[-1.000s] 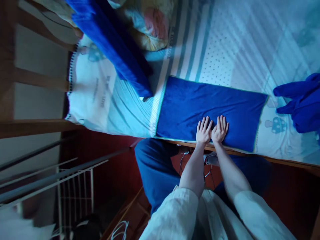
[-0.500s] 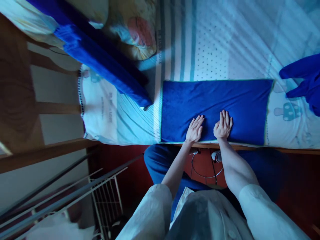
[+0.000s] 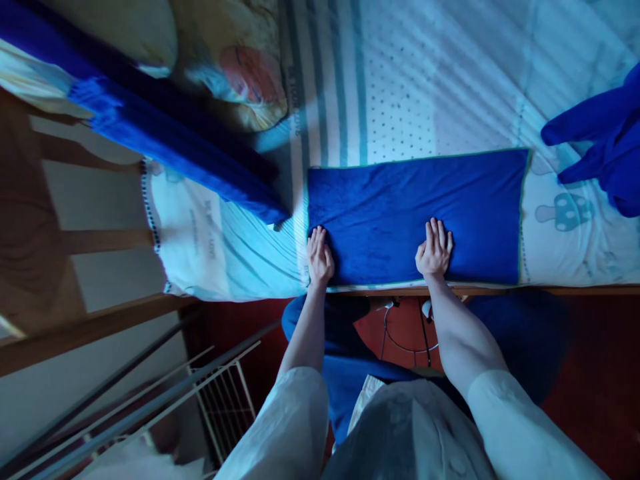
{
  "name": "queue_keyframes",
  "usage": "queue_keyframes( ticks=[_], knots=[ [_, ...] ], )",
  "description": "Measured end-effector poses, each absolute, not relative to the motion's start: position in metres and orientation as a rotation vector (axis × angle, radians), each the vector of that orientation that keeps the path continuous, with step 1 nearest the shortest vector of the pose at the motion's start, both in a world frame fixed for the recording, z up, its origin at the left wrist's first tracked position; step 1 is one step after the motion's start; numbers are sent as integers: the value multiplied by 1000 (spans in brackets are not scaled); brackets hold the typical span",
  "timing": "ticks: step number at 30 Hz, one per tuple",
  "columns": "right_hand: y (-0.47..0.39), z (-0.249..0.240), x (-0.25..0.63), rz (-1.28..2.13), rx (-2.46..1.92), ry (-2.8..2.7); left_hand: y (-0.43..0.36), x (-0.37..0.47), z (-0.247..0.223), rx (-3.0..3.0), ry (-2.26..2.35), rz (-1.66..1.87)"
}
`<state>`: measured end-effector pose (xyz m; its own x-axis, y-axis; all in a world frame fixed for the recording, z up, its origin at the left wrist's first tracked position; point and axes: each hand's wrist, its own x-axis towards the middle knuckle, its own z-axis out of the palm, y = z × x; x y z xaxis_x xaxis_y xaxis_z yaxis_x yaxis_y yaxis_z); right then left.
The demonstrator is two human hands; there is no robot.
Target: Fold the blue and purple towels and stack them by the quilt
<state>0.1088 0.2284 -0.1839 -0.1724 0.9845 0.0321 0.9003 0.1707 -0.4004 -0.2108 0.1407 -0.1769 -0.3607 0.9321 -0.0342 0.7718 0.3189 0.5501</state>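
Observation:
A blue towel (image 3: 380, 213) with a thin green edge lies spread flat along the front of the bed, with a few shallow creases. At its left edge rests my left hand (image 3: 320, 257), palm down, fingers stretched out and pointing away from me. My right hand (image 3: 434, 248) presses flat on the towel right of its middle, with the thumb apart from the fingers. Neither hand grips anything.
A long blue folded cloth (image 3: 180, 153) slants across the left of the bed, beside a patterned pillow (image 3: 250, 73). Another crumpled blue cloth (image 3: 610, 143) lies at the right. The bedsheet (image 3: 400, 80) is striped and dotted. A metal rack (image 3: 225, 393) stands lower left.
My left hand has slid left across the towel to its left edge. My right hand stays at about the same spot on the towel. The whole view has shifted slightly.

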Motion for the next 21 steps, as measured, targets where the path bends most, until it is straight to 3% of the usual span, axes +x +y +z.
queue_keyframes(
  ticks=[4, 13, 21],
  knots=[
    [228, -184, 108, 448, -1799, -2137, 151, -198, -167, 1545, 2298, 604],
    [228, -179, 107, 490, -1804, -2125, 250, -40, -164, 1936, 1806, 458],
    [228, -177, 105, 503, -1806, -2106, 278, -132, -167, 1790, 2084, 378]
  ],
)
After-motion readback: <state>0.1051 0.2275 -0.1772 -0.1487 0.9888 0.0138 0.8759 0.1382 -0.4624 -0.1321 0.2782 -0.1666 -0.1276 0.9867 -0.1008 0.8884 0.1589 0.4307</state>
